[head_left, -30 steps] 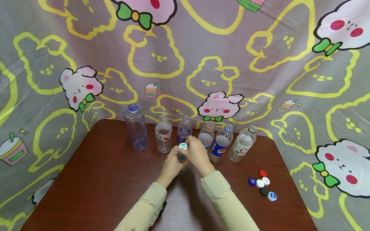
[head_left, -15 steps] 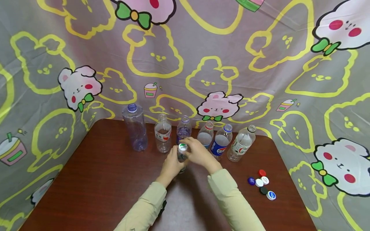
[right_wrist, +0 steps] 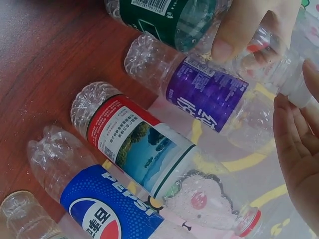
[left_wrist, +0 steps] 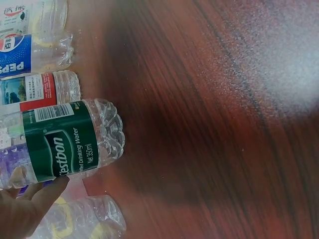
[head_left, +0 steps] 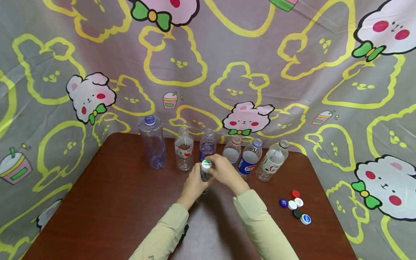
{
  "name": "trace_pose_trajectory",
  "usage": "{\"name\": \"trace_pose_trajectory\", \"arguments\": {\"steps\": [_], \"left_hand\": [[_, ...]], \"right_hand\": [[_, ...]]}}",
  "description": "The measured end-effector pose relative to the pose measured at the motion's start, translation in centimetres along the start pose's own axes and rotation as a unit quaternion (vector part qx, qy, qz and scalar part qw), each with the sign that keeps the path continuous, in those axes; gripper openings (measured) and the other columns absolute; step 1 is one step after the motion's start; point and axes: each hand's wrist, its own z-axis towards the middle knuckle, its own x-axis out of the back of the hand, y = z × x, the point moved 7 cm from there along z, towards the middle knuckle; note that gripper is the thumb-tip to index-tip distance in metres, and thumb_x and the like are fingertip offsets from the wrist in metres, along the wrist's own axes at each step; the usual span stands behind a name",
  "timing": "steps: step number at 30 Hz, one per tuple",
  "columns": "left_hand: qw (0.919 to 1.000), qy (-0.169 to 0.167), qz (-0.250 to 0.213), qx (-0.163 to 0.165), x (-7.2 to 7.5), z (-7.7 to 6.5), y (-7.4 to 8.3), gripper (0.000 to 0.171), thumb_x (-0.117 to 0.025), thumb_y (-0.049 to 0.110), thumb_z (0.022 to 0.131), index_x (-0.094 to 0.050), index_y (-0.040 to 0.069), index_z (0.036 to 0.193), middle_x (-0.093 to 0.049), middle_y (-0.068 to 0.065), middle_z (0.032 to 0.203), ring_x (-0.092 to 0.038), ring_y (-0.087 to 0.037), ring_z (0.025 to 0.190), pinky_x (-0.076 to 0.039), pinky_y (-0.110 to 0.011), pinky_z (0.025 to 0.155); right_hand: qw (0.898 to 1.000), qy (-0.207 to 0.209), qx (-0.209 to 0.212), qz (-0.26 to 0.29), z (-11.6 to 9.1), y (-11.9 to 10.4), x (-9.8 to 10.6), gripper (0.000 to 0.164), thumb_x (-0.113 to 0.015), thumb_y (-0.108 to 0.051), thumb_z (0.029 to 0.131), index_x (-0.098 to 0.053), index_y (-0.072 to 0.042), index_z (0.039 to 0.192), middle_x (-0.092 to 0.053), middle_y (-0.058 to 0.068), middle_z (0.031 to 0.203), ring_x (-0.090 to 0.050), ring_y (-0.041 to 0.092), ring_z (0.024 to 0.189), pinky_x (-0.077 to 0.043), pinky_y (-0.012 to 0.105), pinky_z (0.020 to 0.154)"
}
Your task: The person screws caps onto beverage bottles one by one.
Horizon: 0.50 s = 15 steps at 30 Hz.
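Note:
My left hand [head_left: 192, 186] grips a clear water bottle with a green label [left_wrist: 60, 142] round its body, near the middle of the table. The bottle is upright; whether its base touches the table I cannot tell. On top sits a white cap [head_left: 206, 164] with a green mark. My right hand [head_left: 225, 174] pinches this cap between thumb and fingers, as the right wrist view also shows [right_wrist: 299, 94]. Just behind the hands stands a bottle with a purple label [right_wrist: 207, 94], partly hidden by them in the head view.
Uncapped bottles line the back: a tall bluish one [head_left: 154, 148], a clear one [head_left: 184, 153], a red-necked one [head_left: 232, 153], a Pepsi one [head_left: 248, 162] and a white-labelled one [head_left: 272, 162]. Loose caps, including a red cap [head_left: 295, 194] and a black cap [head_left: 297, 213], lie at right.
My right hand and forearm have swung slightly to the right, and its fingers have shifted round the cap, showing more of its top. The left hand holds the bottle in the same spot.

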Motion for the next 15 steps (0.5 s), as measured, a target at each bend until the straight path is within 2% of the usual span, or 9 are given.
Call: {"name": "trace_pose_trajectory", "arguments": {"steps": [6, 10, 15], "left_hand": [[1.0000, -0.006, -0.001, 0.004, -0.02, -0.06, -0.09, 0.057, -0.078, 0.030, 0.077, -0.046, 0.011, 0.120, -0.061, -0.014, 0.109, -0.064, -0.040, 0.096, -0.051, -0.055, 0.068], [1.0000, -0.007, 0.000, -0.002, -0.08, -0.01, -0.05, 0.057, -0.078, 0.031, 0.077, -0.046, 0.010, 0.120, -0.060, -0.014, 0.109, -0.063, -0.039, 0.098, -0.051, -0.054, 0.069], [0.9999, -0.012, 0.004, 0.003, -0.28, 0.09, -0.19, 0.058, -0.077, 0.032, 0.078, -0.045, 0.010, 0.121, -0.060, -0.013, 0.110, -0.063, -0.038, 0.099, -0.052, -0.053, 0.069]], "right_hand": [[1.000, 0.009, -0.021, 0.010, 0.04, 0.23, -0.07, 0.027, -0.075, -0.008, 0.080, -0.068, 0.002, 0.104, -0.068, 0.015, 0.100, -0.063, 0.024, 0.086, -0.053, 0.039, 0.079], [0.999, 0.005, -0.029, 0.042, 0.04, 0.70, -0.12, 0.034, -0.075, -0.008, 0.080, -0.066, 0.003, 0.111, -0.065, 0.016, 0.104, -0.061, 0.024, 0.089, -0.051, 0.039, 0.080], [0.998, -0.012, -0.011, 0.065, 0.12, 0.86, -0.08, 0.035, -0.070, -0.004, 0.082, -0.064, 0.001, 0.117, -0.064, 0.016, 0.108, -0.059, 0.025, 0.095, -0.049, 0.041, 0.085]]}}
